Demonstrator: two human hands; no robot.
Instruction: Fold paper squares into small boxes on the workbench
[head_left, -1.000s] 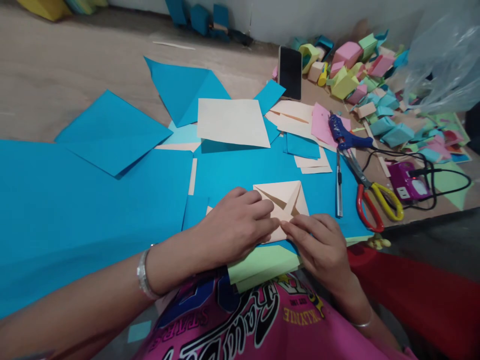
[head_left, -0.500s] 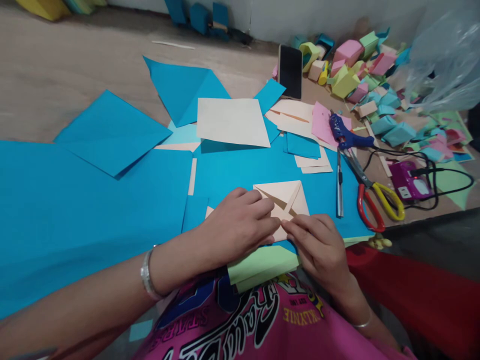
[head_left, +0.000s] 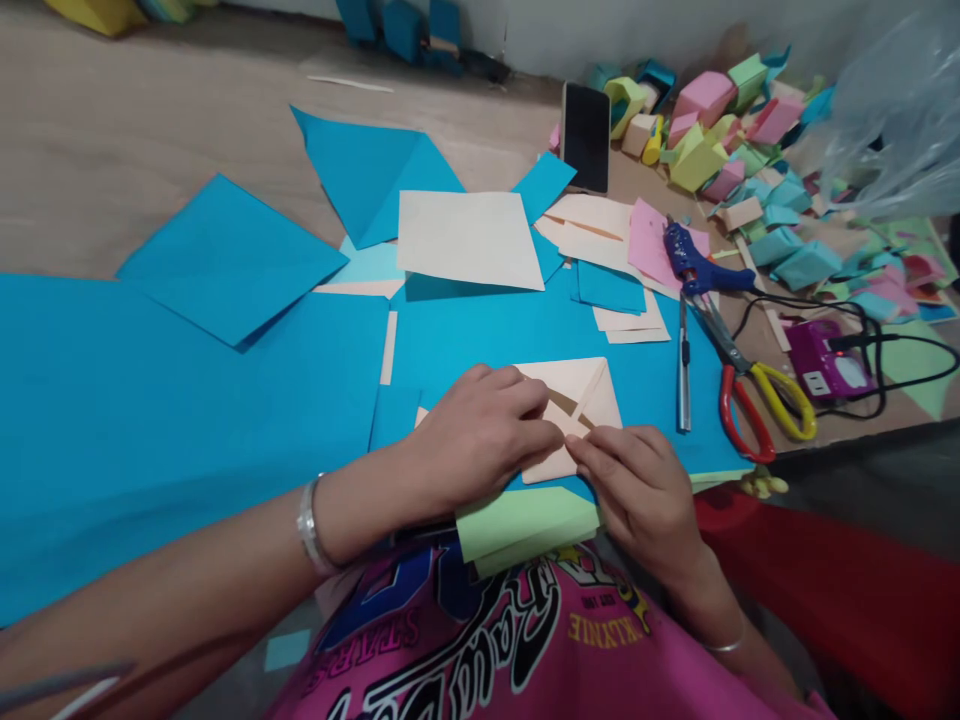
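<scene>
A cream paper envelope (head_left: pixel 559 463) lies on blue paper close to my body, its flaps folded in toward the middle with a gap between them. My left hand (head_left: pixel 491 435) rests over its left side, fingers curled and pressing on the paper. At the lower right of the envelope, my right hand (head_left: pixel 637 485) pinches the folded flap between thumb and fingers. The two hands' fingertips nearly meet near its centre. Folded light green paper (head_left: pixel 529 525) sticks out at the table edge below the hands.
Scissors (head_left: pixel 750 375), a utility knife (head_left: pixel 684 365) and a blue glue gun (head_left: pixel 697 262) lie on the right, near a purple power adapter (head_left: pixel 829 360) with black cord. A cream sheet (head_left: pixel 469 240) and a phone (head_left: pixel 586 138) are further back. Small paper boxes (head_left: pixel 697 158) pile up at the back right.
My left hand has shifted slightly over the envelope, covering its upper left corner. My right hand stays at the flap. The whole view has moved a little.
</scene>
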